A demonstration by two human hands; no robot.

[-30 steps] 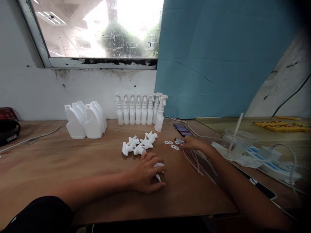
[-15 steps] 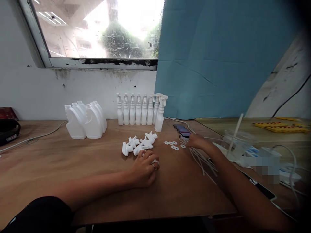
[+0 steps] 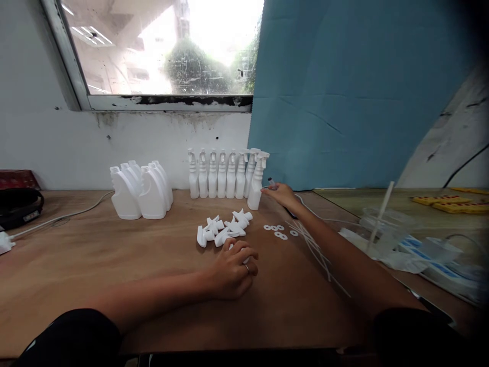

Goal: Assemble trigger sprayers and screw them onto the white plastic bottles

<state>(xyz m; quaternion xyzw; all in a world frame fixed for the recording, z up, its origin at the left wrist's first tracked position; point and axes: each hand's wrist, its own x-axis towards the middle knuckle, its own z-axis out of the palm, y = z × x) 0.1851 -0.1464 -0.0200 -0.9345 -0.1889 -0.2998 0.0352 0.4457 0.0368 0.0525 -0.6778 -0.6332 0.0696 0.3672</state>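
My left hand (image 3: 234, 267) rests on the table, its fingers closed round a white spray trigger head (image 3: 245, 260) that is mostly hidden. Just beyond it lies a pile of loose white trigger heads (image 3: 229, 228). My right hand (image 3: 281, 196) is stretched forward beside the front spray bottle (image 3: 255, 189), fingers drawn together and pointing left. A small greyish piece with a dark end (image 3: 271, 182) shows above those fingers; its kind is unclear. Several white washers (image 3: 280, 236) and thin white tubes (image 3: 315, 244) lie nearer me, below the right forearm.
Several white spray bottles (image 3: 221, 178) stand in a row by the wall. Handled white jugs (image 3: 153, 196) stand to their left. At the right are a power strip (image 3: 431, 262), clear plastic containers (image 3: 382, 219) and yellow pieces (image 3: 458, 205). A cable (image 3: 91, 206) crosses the left side.
My right hand has moved from the tubes and washers forward and left, to beside the front spray bottle. My left hand keeps its grip on the trigger head. The view has shifted slightly.
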